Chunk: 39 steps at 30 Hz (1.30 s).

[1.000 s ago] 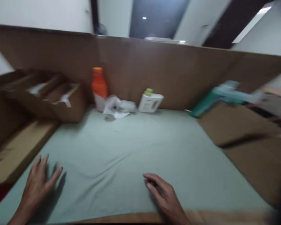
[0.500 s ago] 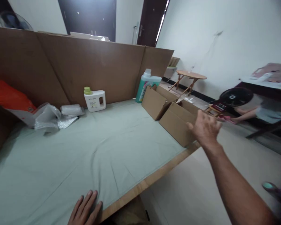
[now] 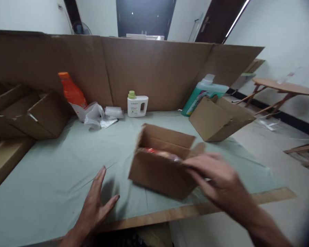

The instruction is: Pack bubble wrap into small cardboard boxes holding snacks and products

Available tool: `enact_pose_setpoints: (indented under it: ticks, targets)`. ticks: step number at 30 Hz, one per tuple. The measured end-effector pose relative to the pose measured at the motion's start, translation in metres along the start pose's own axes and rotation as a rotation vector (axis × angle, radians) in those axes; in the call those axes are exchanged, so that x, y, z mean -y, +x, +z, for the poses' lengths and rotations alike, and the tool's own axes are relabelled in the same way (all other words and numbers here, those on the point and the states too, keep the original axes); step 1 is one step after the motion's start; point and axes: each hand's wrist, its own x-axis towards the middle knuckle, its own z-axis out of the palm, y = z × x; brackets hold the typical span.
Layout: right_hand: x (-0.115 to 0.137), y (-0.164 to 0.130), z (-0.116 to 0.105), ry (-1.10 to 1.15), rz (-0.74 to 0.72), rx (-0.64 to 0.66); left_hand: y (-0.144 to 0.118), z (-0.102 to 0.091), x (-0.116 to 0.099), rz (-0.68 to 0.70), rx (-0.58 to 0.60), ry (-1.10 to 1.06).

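An open-topped cardboard box (image 3: 159, 175) stands tilted near the front edge of the cloth-covered table (image 3: 67, 178). Something red and pale with clear plastic shows inside it, too blurred to name. My right hand (image 3: 213, 175) grips the box by its right-hand wall, thumb and fingers pinched over the cardboard. Left of the box, my left hand (image 3: 95, 202) hovers above the cloth with thumb and fingers spread, touching nothing. A second cardboard box (image 3: 211, 120) leans at the right against a teal detergent bottle (image 3: 195, 99).
Along the cardboard screen (image 3: 154, 72) stand a white bottle with a green cap (image 3: 136, 105) and an orange bottle (image 3: 73, 92), with bubble wrap (image 3: 98, 116) between them. Open cardboard boxes (image 3: 41, 113) occupy the left side. A round wooden table (image 3: 285, 85) is beyond, right.
My right hand has pulled the nearer box leftward, away from the other box, to the table's front middle. My left hand has lifted off the cloth and spread. The view has turned left.
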Motion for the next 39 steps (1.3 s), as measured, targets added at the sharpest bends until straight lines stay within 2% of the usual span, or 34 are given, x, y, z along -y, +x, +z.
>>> enact_pose_setpoints:
  ticks: [2, 4, 7, 10, 12, 14, 16, 19, 22, 25, 27, 30, 34, 39]
  targets:
    - [0.037, 0.032, 0.029, 0.119, -0.074, 0.09, 0.004, -0.001, 0.005, -0.105, -0.03, -0.039]
    - [0.06, 0.05, 0.045, 0.17, -0.138, 0.118, 0.001, -0.005, 0.013, -0.232, -0.056, -0.087]
    - [0.06, 0.046, 0.048, 0.134, -0.165, 0.057, -0.01, -0.009, 0.027, -0.362, -0.134, -0.141]
    - [0.034, 0.008, 0.05, 0.082, 0.04, -0.06, -0.017, -0.008, 0.035, -0.363, -0.191, -0.142]
    - [0.019, -0.025, 0.064, 0.107, 0.234, -0.096, -0.016, -0.006, 0.036, -0.343, -0.174, -0.17]
    - [0.014, -0.056, 0.09, 0.181, 0.431, -0.022, -0.011, -0.006, 0.034, -0.341, -0.124, -0.225]
    - [0.018, -0.074, 0.121, 0.289, 0.589, 0.108, -0.004, -0.006, 0.032, -0.36, -0.076, -0.268]
    - [0.025, -0.068, 0.161, 0.431, 0.702, 0.223, 0.011, -0.009, 0.031, -0.385, -0.052, -0.305]
    - [0.021, -0.035, 0.183, 0.52, 0.717, 0.184, 0.032, -0.013, 0.037, -0.387, -0.064, -0.323]
    - [0.009, -0.003, 0.196, 0.591, 0.739, 0.122, 0.052, -0.011, 0.049, -0.377, -0.09, -0.331]
    - [0.002, 0.007, 0.205, 0.623, 0.778, 0.108, 0.058, -0.005, 0.055, -0.377, -0.1, -0.33]
    - [-0.002, 0.005, 0.214, 0.656, 0.809, 0.101, 0.053, 0.008, 0.061, -0.386, -0.084, -0.333]
    - [-0.002, -0.005, 0.215, 0.717, 0.861, 0.142, 0.047, 0.017, 0.064, -0.386, -0.054, -0.347]
    - [-0.011, 0.005, 0.213, 0.612, 0.925, 0.111, 0.072, 0.02, 0.069, -0.333, 0.006, -0.36]
